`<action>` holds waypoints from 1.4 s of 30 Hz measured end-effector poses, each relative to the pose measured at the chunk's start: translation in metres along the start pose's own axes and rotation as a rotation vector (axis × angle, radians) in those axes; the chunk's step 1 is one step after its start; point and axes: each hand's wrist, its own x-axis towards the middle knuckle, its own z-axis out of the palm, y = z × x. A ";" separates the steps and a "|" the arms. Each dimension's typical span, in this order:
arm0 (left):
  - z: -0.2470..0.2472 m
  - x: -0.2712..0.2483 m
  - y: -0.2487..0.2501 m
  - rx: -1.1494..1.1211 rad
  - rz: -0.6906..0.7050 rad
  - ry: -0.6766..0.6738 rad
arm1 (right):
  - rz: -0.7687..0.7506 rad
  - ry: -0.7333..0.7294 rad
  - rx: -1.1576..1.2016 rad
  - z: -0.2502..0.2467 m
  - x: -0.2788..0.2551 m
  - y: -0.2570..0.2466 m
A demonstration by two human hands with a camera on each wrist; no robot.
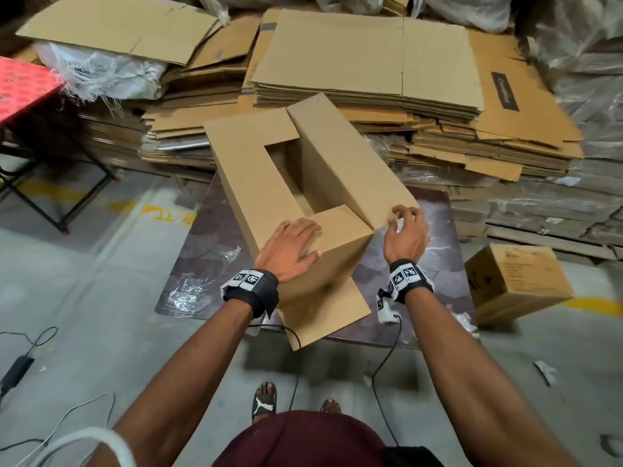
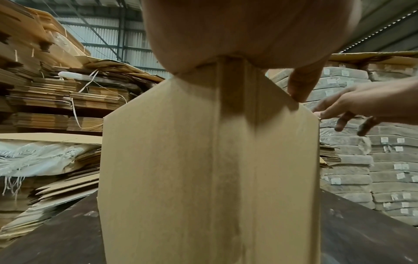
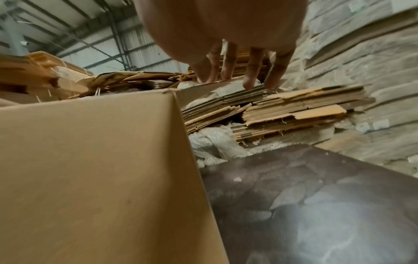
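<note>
A plain brown cardboard box (image 1: 249,183) stands on a dark marbled table (image 1: 435,251). Its left long flap lies folded flat, and the right long flap (image 1: 344,163) is raised at a slant over the gap. My left hand (image 1: 293,251) lies flat on the near short flap (image 1: 340,227), with the thumb over the box's near edge. My right hand (image 1: 406,230) is at the near corner of the raised flap, fingers loosely spread and the tips touching its edge. The left wrist view shows the box wall (image 2: 181,178) and my right hand (image 2: 361,107). The right wrist view shows the box side (image 3: 90,169) and straight fingers (image 3: 251,71).
Stacks of flattened cartons (image 1: 364,62) fill the space behind the table, with wrapped bundles (image 1: 590,96) on the right. A small closed box (image 1: 515,284) sits on the floor at right. A red folding table (image 1: 23,89) stands left. Plastic scraps (image 1: 192,291) and floor cables (image 1: 20,362) lie nearby.
</note>
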 end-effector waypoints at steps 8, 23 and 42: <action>0.002 0.005 -0.001 0.021 0.010 -0.035 | 0.115 -0.339 0.032 0.018 -0.041 0.013; -0.076 0.002 0.025 -0.119 0.007 0.432 | 0.322 -0.219 0.490 0.014 -0.044 -0.037; -0.072 -0.049 -0.043 0.325 -0.263 -0.318 | 0.388 -0.319 0.568 0.021 -0.085 -0.067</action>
